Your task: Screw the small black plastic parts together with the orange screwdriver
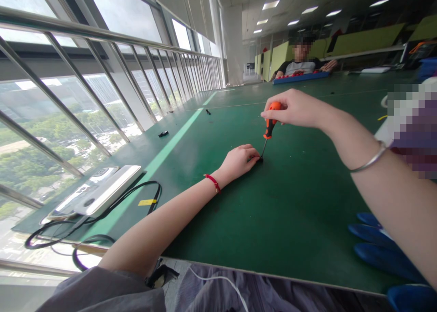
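Observation:
An orange and black screwdriver (271, 120) is gripped by its handle in my right hand (288, 106), its shaft slanting down toward the table. At the tip lies a small black part (260, 159), too small to name. My left hand (240, 161) rests on the green table (273, 221) with its fingertips pinched on that part, holding it beside the screwdriver tip. The fingers partly cover the part.
A white power bank (109, 191) and a phone (73, 205) with black cables lie at the left by the railing. Small black pieces (163, 134) sit farther back. Blue gloves (378, 239) lie at the right. Across the table, a person (300, 66) sits behind a blue tray (302, 78).

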Tool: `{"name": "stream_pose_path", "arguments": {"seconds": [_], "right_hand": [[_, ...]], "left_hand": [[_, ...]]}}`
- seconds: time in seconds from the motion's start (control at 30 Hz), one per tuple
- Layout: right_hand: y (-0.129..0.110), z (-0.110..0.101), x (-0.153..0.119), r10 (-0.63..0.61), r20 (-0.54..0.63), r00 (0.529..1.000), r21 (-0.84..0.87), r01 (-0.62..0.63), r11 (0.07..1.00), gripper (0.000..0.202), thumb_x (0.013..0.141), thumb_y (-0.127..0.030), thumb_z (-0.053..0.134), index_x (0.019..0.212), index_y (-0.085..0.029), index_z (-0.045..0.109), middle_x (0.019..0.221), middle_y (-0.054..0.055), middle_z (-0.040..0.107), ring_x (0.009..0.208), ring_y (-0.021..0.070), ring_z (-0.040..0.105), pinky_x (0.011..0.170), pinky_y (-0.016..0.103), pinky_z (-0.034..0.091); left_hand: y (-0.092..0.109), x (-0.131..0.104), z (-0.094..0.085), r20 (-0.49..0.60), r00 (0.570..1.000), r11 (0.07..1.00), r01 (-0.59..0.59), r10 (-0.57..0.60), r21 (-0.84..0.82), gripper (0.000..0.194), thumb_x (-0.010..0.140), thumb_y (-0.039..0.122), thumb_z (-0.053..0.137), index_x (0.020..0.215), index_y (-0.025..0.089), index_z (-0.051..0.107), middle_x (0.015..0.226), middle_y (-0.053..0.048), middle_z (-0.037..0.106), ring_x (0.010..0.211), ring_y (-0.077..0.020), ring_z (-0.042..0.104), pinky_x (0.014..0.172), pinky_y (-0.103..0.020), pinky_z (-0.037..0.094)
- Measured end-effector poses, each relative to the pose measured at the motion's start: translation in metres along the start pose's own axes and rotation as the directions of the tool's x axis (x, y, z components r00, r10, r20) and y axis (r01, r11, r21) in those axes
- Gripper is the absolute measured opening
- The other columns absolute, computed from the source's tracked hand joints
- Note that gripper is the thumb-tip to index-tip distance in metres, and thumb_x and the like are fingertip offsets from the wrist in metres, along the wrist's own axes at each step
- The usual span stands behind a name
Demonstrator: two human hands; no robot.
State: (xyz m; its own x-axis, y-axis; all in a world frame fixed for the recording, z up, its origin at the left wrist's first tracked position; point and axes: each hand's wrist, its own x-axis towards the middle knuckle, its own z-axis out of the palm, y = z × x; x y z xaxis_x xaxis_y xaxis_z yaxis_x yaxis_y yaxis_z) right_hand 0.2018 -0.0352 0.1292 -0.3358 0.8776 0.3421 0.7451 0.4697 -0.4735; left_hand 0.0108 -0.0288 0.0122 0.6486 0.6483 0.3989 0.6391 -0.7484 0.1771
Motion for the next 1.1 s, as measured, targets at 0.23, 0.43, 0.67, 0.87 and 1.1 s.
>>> {"name": "stream_pose_path", "arguments": {"seconds": [0.23, 0.43, 0.67, 0.87, 1.1], "right_hand": [[-0.002, 0.000, -0.002, -0.006, 0.001, 1.000, -0.024, 0.006, 1.000, 0.019, 0.079, -0.037, 0.061, 0.072, -0.020, 0.063, 0.059, 0.000, 0.052, 0.053, 0.0122, 0.044, 0.054, 0.029, 0.031], [-0.003, -0.002, -0.003, 0.008, 0.012, 1.000, -0.045, -0.008, 0.999, 0.013, 0.076, -0.033, 0.063, 0.074, -0.020, 0.062, 0.057, -0.001, 0.051, 0.049, 0.0109, 0.041, 0.053, 0.029, 0.032], [-0.007, -0.002, -0.006, 0.078, 0.039, 0.996, 0.028, -0.079, 0.996, 0.038, 0.084, -0.052, 0.050, 0.068, -0.019, 0.060, 0.063, 0.003, 0.055, 0.054, 0.0127, 0.047, 0.053, 0.028, 0.037], [-0.007, -0.006, -0.008, 0.060, 0.024, 0.998, 0.006, -0.060, 0.998, 0.015, 0.077, -0.035, 0.061, 0.082, -0.021, 0.060, 0.063, 0.001, 0.055, 0.050, 0.0119, 0.045, 0.053, 0.028, 0.036], [0.000, -0.007, -0.006, 0.078, 0.045, 0.996, 0.018, -0.079, 0.997, 0.034, 0.084, -0.049, 0.049, 0.073, -0.019, 0.063, 0.067, 0.005, 0.058, 0.052, 0.0136, 0.047, 0.053, 0.030, 0.037]], "left_hand": [[-0.001, 0.000, 0.001, 0.003, 1.000, 1.000, 0.004, -0.004, -0.026, 0.023, 0.089, 0.026, 0.047, 0.091, 0.018, 0.069, 0.091, -0.004, 0.065, 0.077, -0.0158, 0.061, 0.069, -0.026, 0.047], [-0.003, 0.000, 0.002, -0.012, 0.999, 0.993, 0.032, -0.034, -0.112, 0.020, 0.087, 0.027, 0.050, 0.088, 0.019, 0.069, 0.088, -0.003, 0.065, 0.078, -0.0148, 0.060, 0.068, -0.024, 0.047], [-0.009, 0.002, 0.005, 0.025, 0.995, 0.958, 0.102, -0.099, -0.270, 0.019, 0.082, 0.031, 0.057, 0.090, 0.019, 0.070, 0.090, -0.003, 0.067, 0.081, -0.0142, 0.061, 0.072, -0.023, 0.049], [-0.016, 0.004, 0.004, 0.078, 0.986, 0.929, 0.164, -0.146, -0.332, 0.018, 0.076, 0.028, 0.064, 0.087, 0.016, 0.069, 0.087, -0.004, 0.067, 0.076, -0.0143, 0.060, 0.068, -0.024, 0.049], [-0.026, 0.005, 0.005, 0.125, 0.986, 0.871, 0.155, -0.109, -0.467, 0.020, 0.075, 0.031, 0.066, 0.084, 0.013, 0.068, 0.082, -0.003, 0.067, 0.070, -0.0115, 0.057, 0.067, -0.024, 0.048]]}}
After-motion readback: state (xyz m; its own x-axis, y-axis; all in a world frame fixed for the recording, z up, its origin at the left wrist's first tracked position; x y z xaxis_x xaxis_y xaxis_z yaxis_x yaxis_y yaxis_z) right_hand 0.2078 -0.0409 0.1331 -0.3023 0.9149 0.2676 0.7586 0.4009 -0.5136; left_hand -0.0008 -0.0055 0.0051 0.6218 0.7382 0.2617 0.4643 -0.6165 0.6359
